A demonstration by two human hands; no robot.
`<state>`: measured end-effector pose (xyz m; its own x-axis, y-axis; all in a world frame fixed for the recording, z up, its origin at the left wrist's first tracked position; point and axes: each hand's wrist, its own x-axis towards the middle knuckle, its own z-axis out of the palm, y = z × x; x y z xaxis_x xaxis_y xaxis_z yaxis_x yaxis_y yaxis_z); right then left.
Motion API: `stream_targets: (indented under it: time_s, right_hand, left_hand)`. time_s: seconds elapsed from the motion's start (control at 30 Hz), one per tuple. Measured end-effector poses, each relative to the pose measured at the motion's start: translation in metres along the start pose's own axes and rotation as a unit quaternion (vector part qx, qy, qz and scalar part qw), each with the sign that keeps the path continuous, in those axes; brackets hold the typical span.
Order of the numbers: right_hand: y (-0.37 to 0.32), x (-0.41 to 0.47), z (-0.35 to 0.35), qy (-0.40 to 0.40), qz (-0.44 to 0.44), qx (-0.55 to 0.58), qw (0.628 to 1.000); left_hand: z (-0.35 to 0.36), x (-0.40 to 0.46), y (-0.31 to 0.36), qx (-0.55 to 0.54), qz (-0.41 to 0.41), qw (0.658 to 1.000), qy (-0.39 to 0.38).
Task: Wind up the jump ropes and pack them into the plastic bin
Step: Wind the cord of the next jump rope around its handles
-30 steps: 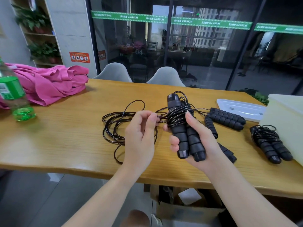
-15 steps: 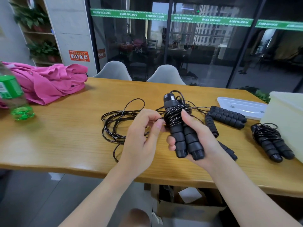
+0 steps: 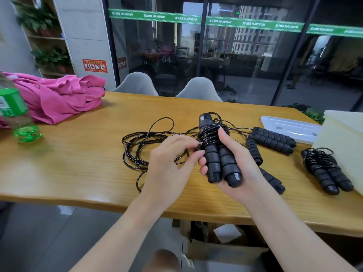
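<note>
two handles stood clamped in the right hand at mid-counter, cord half wound. left hand fingers pinched the cord at 9 o'clock. next: another wrap. bin sat at 3 o'clock.

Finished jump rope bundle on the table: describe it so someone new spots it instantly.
Start at the pale translucent plastic bin on the right end of the long wooden table. Just to its left lies the black jump rope bundle, two ribbed foam handles side by side. Unlike the loose handle pair farther back, its thin black cord is coiled tightly round the handle tops, and no hand touches it.
</note>
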<state>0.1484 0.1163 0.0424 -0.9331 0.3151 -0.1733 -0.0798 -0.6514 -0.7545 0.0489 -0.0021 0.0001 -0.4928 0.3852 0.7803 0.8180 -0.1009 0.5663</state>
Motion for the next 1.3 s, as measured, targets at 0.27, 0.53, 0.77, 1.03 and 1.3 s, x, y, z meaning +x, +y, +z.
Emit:
stream_targets:
  time_s: [0.27, 0.53, 0.77, 1.03, 1.3]
  right_hand:
    - [0.002, -0.001, 0.000, -0.001, 0.003, -0.018, 1.000]
    - [0.007, 0.002, 0.002, 0.003, 0.006, -0.003, 1.000]
    - [0.006, 0.003, 0.000, 0.003, -0.031, -0.054, 0.998]
    - [0.006, 0.002, -0.010, -0.041, -0.030, -0.133, 0.990]
    - [0.012, 0.009, -0.013, -0.016, -0.066, -0.241, 0.968]
  left_hand:
    - [-0.011, 0.009, 0.004, -0.039, -0.121, 0.987, -0.102]
    - [-0.011, 0.003, -0.004, -0.049, -0.119, 0.987, -0.091]
    - [-0.009, 0.008, -0.013, -0.075, -0.157, 0.985, -0.014]
    - [-0.014, 0.016, -0.009, -0.112, -0.126, 0.985, -0.047]
    - [-0.016, 0.018, -0.010, -0.113, -0.124, 0.980, -0.108]
